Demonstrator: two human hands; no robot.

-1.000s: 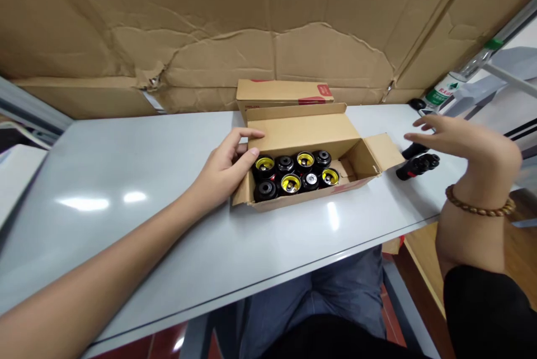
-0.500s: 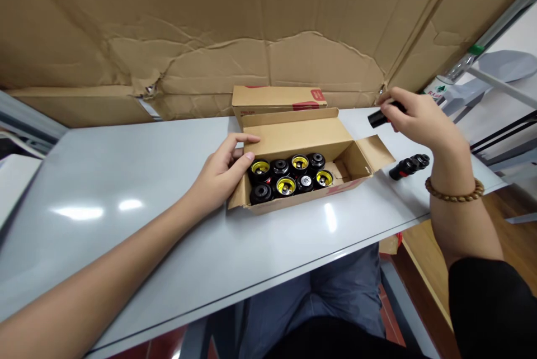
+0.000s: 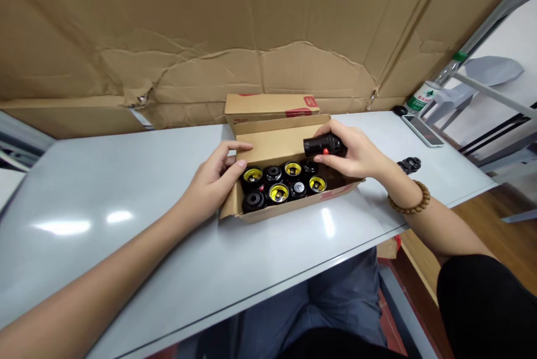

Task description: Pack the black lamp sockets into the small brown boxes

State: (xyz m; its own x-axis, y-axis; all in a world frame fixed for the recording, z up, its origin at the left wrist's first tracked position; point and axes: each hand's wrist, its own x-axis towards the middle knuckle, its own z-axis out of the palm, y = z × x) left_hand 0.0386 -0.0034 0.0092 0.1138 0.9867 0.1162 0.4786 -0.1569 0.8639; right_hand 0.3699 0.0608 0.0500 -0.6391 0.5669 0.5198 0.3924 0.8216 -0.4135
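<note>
The right hand grips a black flashlight-like tube with a red button, fingers closed round its rear end; the tube lies nearly level in that hand, above the open carton; the left hand holds the carton's near end, thumb and index finger parted at its edge. Just right of the left thumb stand eight black cylinders in two rows inside the carton, four of them showing yellow-ringed ends; the carton's front wall, below the right hand, carries red print too oblique to read. Beyond both hands sits a second carton, with red patches and small lettering that cannot be made out; to the right of the right hand, past the wrist, lies another black piece; farther off are a smartphone and a green-capped water bottle, its green-and-white label bearing small red Chinese characters.
</note>
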